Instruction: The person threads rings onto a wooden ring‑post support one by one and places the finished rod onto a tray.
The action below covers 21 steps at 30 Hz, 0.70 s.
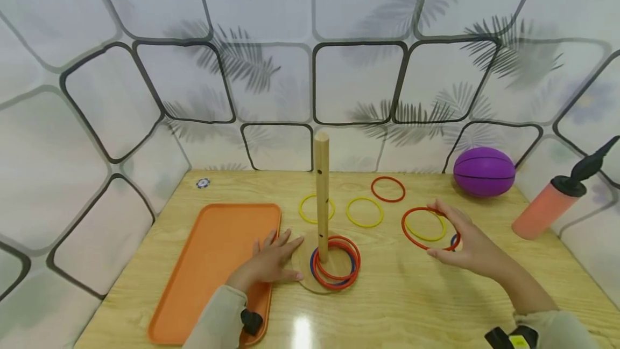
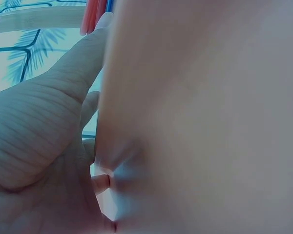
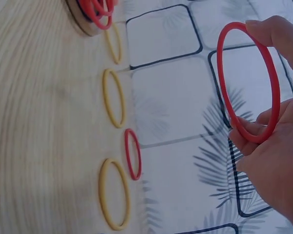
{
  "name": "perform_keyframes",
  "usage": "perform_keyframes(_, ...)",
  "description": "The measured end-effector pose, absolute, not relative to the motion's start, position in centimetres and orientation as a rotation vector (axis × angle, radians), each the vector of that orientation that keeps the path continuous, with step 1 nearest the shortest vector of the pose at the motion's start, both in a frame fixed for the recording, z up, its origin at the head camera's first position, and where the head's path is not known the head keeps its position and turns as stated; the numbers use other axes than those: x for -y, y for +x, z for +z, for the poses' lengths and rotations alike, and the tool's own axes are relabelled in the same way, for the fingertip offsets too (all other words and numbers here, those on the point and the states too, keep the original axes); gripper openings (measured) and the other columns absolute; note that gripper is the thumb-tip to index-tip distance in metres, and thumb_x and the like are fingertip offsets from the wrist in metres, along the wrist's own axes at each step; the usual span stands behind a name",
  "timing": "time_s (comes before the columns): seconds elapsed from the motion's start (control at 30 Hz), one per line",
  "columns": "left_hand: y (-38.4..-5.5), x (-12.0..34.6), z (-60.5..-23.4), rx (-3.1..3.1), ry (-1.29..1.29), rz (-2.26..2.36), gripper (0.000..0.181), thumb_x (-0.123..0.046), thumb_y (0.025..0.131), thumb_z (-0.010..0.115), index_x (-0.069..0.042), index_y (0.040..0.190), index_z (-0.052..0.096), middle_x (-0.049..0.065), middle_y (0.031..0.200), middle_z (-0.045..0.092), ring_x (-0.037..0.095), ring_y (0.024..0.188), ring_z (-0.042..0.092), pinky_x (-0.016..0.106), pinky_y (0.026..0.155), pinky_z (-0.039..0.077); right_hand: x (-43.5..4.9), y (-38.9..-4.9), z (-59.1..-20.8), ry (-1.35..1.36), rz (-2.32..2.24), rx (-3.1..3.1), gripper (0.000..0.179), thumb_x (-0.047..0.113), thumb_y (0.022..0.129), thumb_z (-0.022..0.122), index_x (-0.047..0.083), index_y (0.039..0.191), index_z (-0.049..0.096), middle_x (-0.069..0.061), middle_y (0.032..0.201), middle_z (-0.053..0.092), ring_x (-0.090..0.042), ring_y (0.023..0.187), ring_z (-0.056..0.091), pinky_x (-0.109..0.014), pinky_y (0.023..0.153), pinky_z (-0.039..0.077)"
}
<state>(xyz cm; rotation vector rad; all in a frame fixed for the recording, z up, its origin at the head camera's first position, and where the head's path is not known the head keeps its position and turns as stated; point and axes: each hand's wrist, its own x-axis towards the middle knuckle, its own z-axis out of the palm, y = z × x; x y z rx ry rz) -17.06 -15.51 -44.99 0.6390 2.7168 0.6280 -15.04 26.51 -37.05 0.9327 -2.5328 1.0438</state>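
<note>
My right hand (image 1: 470,241) holds a red ring (image 3: 275,97) above the right side of the table, with thumb and fingers pinching its edge. Beneath that ring lie a yellow ring (image 1: 438,238) and a partly hidden blue ring (image 1: 453,239). My left hand (image 1: 268,263) has its fingers spread, touching the left edge of a round wooden base (image 1: 305,260) and reaching across the rim of an orange tray (image 1: 213,273). From the base rises an upright wooden post (image 1: 322,187). Red rings (image 1: 358,257) and a blue ring (image 1: 313,265) lie around its foot.
Behind the post are two yellow rings (image 1: 365,226) and a red ring (image 1: 387,201). A purple ball (image 1: 484,171) sits at the back right, beside a pink hand pump (image 1: 547,209) with a black top. A small round disc (image 1: 203,182) lies at the back left.
</note>
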Motion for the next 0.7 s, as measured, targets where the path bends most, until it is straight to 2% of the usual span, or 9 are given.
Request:
perform_keyframes(0.27, -17.1, 15.4, -44.6, -2.723, 0.627, 0.6, 0.083, -0.053, 0.08, 0.068, -0.023, 0.149, 0.033, 0.017, 0.155, 0.019, 0.049, 0.139, 0.003, 0.075, 0.098, 0.001, -25.9, -15.4, -35.5, 1.004, 1.059, 2.475, 0.101, -0.006, 0.066, 0.081, 0.0, 0.149, 0.024, 0.001, 0.138, 0.043, 0.007, 0.126, 0.031, -0.005, 0.095, 0.026)
perform_keyframes(0.43, -17.2, 15.4, -44.4, -2.716, 0.624, 0.595, 0.083, -0.054, 0.081, 0.068, -0.024, 0.15, 0.032, 0.015, 0.156, 0.018, 0.047, 0.14, 0.002, 0.075, 0.098, -0.001, -25.5, -15.6, -34.3, 1.039, 1.057, 2.458, 0.105, -0.007, 0.064, 0.081, -0.001, 0.149, 0.02, 0.009, 0.139, 0.042, 0.007, 0.123, 0.037, -0.006, 0.095, 0.029)
perform_keyframes(0.53, -17.3, 15.4, -44.5, -2.711, 0.619, 0.589, 0.083, -0.055, 0.08, 0.067, -0.026, 0.15, 0.031, 0.014, 0.156, 0.017, 0.046, 0.14, 0.001, 0.074, 0.099, -0.002, -25.3, -15.7, -33.4, 1.072, 1.047, 2.455, 0.109, -0.007, 0.064, 0.081, 0.002, 0.151, 0.016, 0.016, 0.14, 0.04, 0.006, 0.125, 0.036, -0.007, 0.098, 0.026)
perform_keyframes(0.7, -17.3, 15.5, -44.8, -2.707, 0.617, 0.598, 0.084, -0.055, 0.08, 0.068, -0.026, 0.15, 0.031, 0.014, 0.156, 0.017, 0.046, 0.14, 0.001, 0.074, 0.099, -0.001, -24.7, -15.9, -31.5, 1.115, 1.104, 2.471, 0.11, -0.009, 0.068, 0.078, 0.009, 0.153, 0.011, 0.011, 0.142, 0.04, 0.003, 0.129, 0.034, -0.007, 0.097, 0.027)
